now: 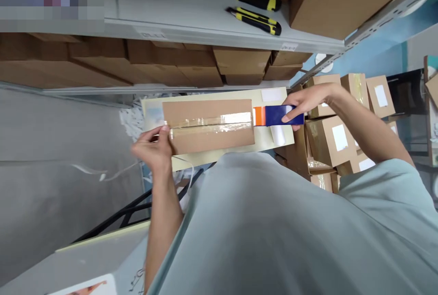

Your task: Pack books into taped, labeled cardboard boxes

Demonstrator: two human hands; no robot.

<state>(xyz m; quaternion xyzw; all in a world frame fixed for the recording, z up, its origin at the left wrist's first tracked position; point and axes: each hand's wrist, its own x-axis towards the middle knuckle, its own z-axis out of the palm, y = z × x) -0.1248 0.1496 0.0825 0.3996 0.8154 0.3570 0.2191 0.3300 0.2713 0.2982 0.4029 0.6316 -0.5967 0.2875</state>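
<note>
A long cardboard box (208, 136) lies on a pale yellow board, with glossy clear packing tape (201, 125) running lengthwise along its top seam. My left hand (153, 145) grips the box's left end, thumb on the top edge by the end of the tape, other fingers curled below. At the opposite end, my right hand (301, 106) is wrapped around a blue and orange tape dispenser (273, 115). The dispenser's orange end is at the right edge of the box; whether it touches the cardboard I cannot tell.
The pale yellow board (191, 162) carries white labels. Two yellow-black utility knives (258, 20) lie on the metal shelf (164, 3) above. Cardboard boxes (150, 64) line the lower shelf, and labelled cartons (331, 142) are stacked at right. A white cord (116, 176) hangs at left.
</note>
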